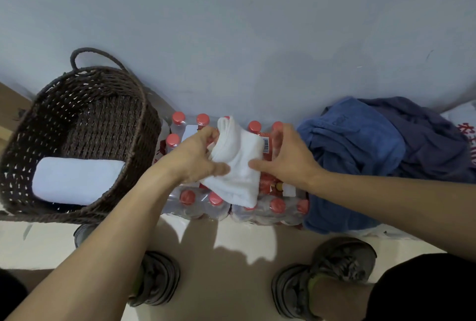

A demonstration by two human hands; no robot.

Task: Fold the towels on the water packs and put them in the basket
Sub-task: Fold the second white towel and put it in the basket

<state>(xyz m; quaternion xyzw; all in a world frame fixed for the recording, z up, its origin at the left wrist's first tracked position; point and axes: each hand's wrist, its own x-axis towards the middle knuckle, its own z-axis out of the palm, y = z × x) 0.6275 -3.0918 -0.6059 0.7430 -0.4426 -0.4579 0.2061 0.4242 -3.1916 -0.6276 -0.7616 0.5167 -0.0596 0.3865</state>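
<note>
Over on the left, the brown basket (pixel 23 155) sat on the floor by the wall. One white folded towel (pixel 77 182) already lay flat inside it, near the front, so there was room behind it for more.

Next to the basket were the water packs (pixel 273 207), with lots of red caps showing. I used their tops like a little tabletop, because they were flat enough to fold on.

On top of the packs lay the small white towel (pixel 239 166) I was folding. It was already folded into a thick, narrow shape, and its far end stuck up a bit.

My left hand (pixel 195 158) was on the left side of that towel. Its fingers curled around the towel's edge and the thumb pressed on top, so the folds would not fall open. My right hand (pixel 286 158) was on the right side. Its fingers were spread and a bit blurry, and the thumb touched the towel's edge to keep it tidy. I think the fold was nearly done, and the towel could go into the basket soon.

Farther right, a heap of blue cloth (pixel 360 153) lay bunched on the packs by the wall, still not folded.

Down low were my two shoes (pixel 342 258) on the floor.
</note>
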